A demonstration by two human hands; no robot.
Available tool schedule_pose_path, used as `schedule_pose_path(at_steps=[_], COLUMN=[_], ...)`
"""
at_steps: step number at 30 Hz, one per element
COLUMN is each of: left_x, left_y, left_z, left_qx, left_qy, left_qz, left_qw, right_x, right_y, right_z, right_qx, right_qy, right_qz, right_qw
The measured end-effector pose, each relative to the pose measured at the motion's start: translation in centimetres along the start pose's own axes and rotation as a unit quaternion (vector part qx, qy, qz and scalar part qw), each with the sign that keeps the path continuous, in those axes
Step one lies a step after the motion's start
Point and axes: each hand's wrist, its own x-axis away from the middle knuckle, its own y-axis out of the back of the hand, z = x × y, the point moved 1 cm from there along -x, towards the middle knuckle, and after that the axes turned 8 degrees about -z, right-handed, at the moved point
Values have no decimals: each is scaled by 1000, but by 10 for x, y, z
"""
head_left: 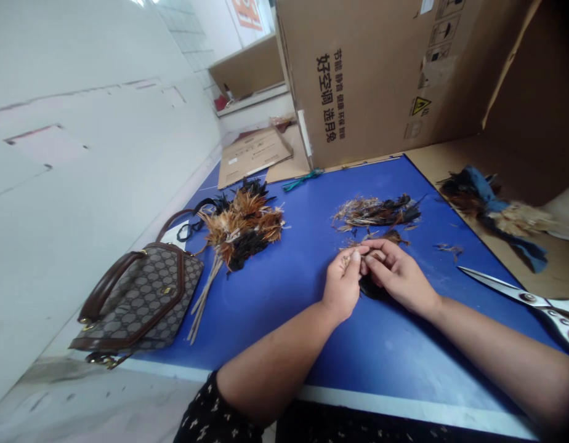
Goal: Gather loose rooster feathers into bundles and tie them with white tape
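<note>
My left hand [343,282] and my right hand [402,277] meet over the blue table [284,307], thumbs and fingertips pinched together. Between them is a small bunch of feathers, mostly hidden by the fingers; its dark part [371,288] shows below my right hand. Just beyond lies a loose pile of brown and black feathers [381,212], with a smaller tuft [392,237] nearer my fingers. To the left rests a large bundle of orange-brown and black feathers [245,224] with pale stems [204,301]. Scissors [520,292] lie at the right.
A patterned handbag [148,298] stands at the left edge by the white wall [104,154]. A large cardboard box [372,80] rises behind the table. Flat cardboard [252,154] and a green tie [302,179] lie at the back. Feathers with blue cloth [488,191] sit far right.
</note>
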Motion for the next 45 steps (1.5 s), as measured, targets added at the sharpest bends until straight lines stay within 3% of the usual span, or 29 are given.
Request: schedule_pose_path(at_steps=[6,8,11,15,20,24,27,36,45], left_x=[-1,-2,-3,-1,0,1,2,1,-1], left_y=[4,6,7,5,2,3,5,8,8], left_z=[-2,-3,-5,-7,-9,-10,-11,-14,-13], left_qx=[-53,-74,-79,-52,-30,2,-36,-69,26], left_qy=[-26,-46,-50,-2,18,57,61,87,140], left_qz=[3,-14,-13,31,91,107,119,108,132], left_qw=[998,996,996,998,995,993,990,988,981], right_x=[0,-2,-5,-5,-2,-2,-3,0,-2], right_y=[5,9,15,15,10,12,16,16,19], right_z=[-6,-5,1,7,10,7,2,4,11], right_qx=[77,138,219,222,213,216,225,215,214], right_qy=[26,86,215,293,301,301,313,310,286], right_qz=[30,-9,-88,-90,-64,-51,-38,9,43], right_qw=[996,987,948,926,927,927,922,926,933])
